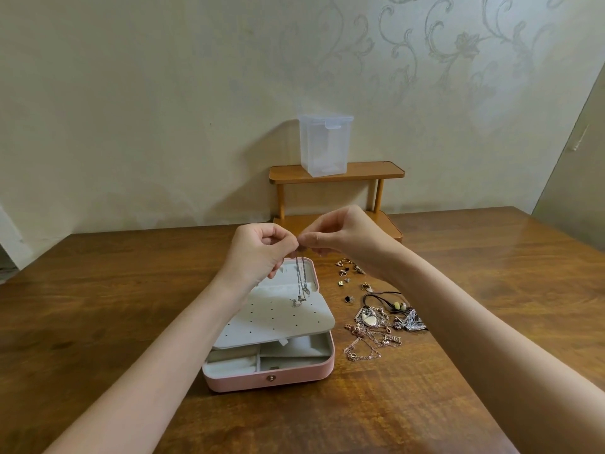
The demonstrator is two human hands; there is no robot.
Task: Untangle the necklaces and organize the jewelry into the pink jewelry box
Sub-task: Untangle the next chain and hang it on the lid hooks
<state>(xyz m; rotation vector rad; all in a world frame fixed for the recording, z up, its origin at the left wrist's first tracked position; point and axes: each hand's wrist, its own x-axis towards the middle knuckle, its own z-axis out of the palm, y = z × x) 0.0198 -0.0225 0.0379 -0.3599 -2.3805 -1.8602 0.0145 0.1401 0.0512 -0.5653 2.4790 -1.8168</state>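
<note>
Untangling: left hand (262,249) and right hand (340,239) both grip pinching silver chain (301,280) above pink jewelry box (271,376).
Next: tease strands apart — gently.

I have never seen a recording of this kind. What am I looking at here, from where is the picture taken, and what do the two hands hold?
There is no machine here. A person wears a wide-angle camera on the head, which looks forward and down, so you see that person's own arms reaching in from below.

The left hand and the right hand meet above the table and pinch the top of a thin silver necklace. Its chain hangs down over the open pink jewelry box, whose pale perforated panel lies over the lower compartments.

On the wooden table, to the right of the box, lie small earrings and a tangled pile of necklaces, still outside the box.

At the back, against the wall, stands a small wooden shelf with a clear plastic container on top.
</note>
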